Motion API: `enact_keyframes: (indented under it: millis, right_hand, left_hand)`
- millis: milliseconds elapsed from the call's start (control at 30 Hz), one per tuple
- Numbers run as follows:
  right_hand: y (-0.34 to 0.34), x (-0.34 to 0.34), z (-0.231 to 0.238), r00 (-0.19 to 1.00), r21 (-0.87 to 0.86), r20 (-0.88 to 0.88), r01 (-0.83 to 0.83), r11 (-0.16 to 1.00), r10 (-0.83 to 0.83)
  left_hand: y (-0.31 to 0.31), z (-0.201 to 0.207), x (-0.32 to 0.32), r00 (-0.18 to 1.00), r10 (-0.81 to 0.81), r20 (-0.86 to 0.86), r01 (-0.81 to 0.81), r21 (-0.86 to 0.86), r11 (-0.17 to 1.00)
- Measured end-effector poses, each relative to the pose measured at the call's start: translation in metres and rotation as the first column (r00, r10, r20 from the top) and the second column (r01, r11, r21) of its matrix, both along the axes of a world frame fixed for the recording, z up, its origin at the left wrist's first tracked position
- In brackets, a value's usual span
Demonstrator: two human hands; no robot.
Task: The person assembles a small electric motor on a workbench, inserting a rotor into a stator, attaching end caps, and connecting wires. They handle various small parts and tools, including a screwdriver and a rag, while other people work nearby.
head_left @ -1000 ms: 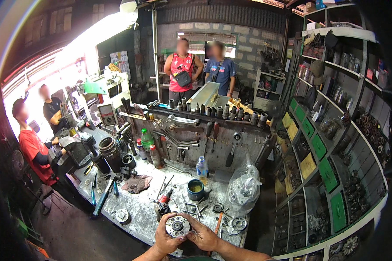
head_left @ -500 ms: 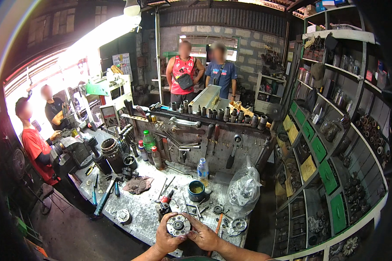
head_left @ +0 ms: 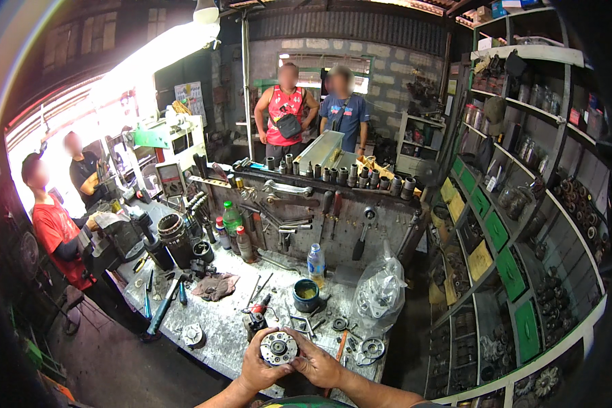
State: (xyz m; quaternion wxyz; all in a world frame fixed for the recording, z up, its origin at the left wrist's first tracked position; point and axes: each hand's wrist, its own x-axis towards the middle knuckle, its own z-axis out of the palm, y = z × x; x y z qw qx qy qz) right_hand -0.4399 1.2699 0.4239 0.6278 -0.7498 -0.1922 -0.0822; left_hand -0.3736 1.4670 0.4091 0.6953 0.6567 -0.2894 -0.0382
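Both hands hold a round metal machine part (head_left: 279,348) above the near edge of the workbench. Its face shows a ring of holes and a dark centre hub. My left hand (head_left: 256,370) wraps its left side; my right hand (head_left: 319,364) grips the right side with the fingers closed around it. Just behind it stands a small red and black tool or part (head_left: 257,319), partly hidden. To the right lie a flanged metal housing (head_left: 370,350) and a small ring-shaped part (head_left: 340,324).
On the bench are a blue tub (head_left: 307,297), a plastic bottle (head_left: 316,265), a bagged metal part (head_left: 379,292), a rag (head_left: 215,287) and a hammer (head_left: 163,309). Sockets (head_left: 352,177) line the panel top. Several people stand beyond and left; shelves (head_left: 517,224) rise at right.
The machine part stays in both hands, nearly still, shifting very slightly. At the left, the person in red now has a pale sheet or cloth near the hands.
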Motion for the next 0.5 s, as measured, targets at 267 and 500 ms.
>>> enact_keyframes:
  millis: [267,500]
  right_hand:
    - [-0.0017,-0.0036,0.0048,0.999,0.002,-0.037,0.019,1.000,-0.019]
    - [0.0005,-0.0023,0.0059,0.999,-0.028,-0.009,0.031,0.999,-0.032]
  left_hand:
    - [0.0025,0.0004,0.0022,0.999,0.028,0.043,-0.031,0.054,0.998]
    - [-0.0021,-0.0026,-0.0010,0.999,0.033,0.016,-0.033,-0.007,0.999]
